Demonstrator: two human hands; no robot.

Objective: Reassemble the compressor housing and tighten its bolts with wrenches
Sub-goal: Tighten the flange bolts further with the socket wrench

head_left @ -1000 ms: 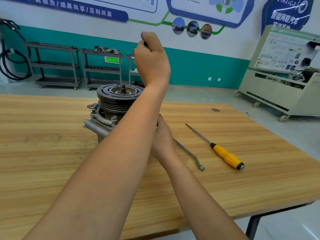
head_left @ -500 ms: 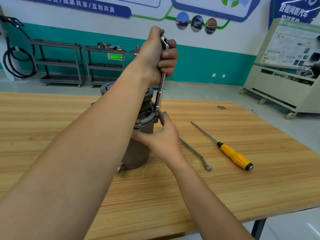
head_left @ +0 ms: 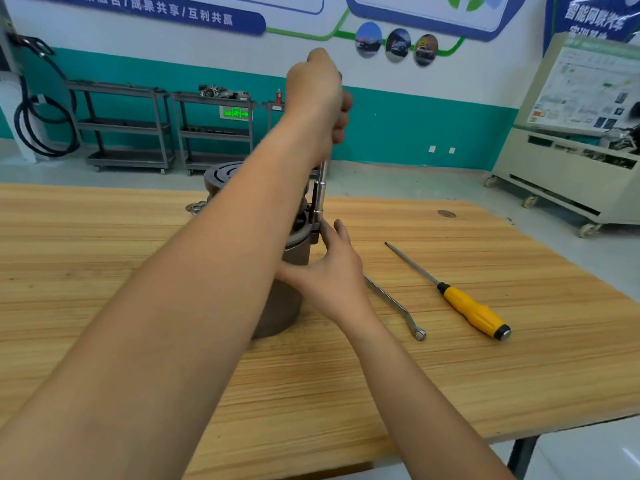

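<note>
Turned, left grip clamps wrench, forearm masking compressor right grip clasps beside spanner.

wall white over teal | grey shelf carts | pale floor | wooden table
</note>
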